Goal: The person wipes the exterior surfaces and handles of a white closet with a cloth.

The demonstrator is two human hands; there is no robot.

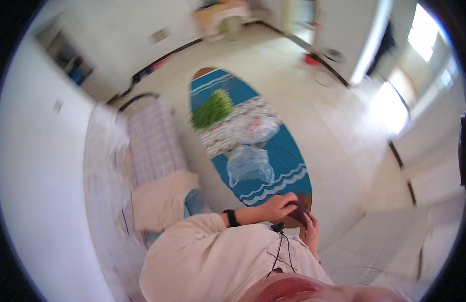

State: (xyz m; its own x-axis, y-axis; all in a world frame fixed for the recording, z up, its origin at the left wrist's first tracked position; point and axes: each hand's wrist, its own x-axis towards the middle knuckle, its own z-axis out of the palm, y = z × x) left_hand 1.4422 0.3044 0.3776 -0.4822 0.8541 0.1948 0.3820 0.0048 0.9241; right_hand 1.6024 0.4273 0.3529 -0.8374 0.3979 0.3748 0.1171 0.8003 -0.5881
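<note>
A dark maroon thing, perhaps a cloth or pouch (301,208), is between my hands at the near end of the oval table. My left hand (281,207), with a black band on its wrist, pinches its left side. My right hand (312,227) grips the lower right edge. Blur hides what exactly the thing is. Before me a blue table cover (289,151) with white wavy lines lies along the table. A clear plastic bag (250,166) rests on it, and a second plastic bag (265,130) with red marks lies farther off. Beyond them is a bunch of green leafy stalks (214,109).
To the left stands a bench or sofa with a checked cover (155,139) and a beige cloth (161,200). A small draped table (225,17) is by the far wall. A red object (312,59) sits on the tiled floor (331,143) near a doorway.
</note>
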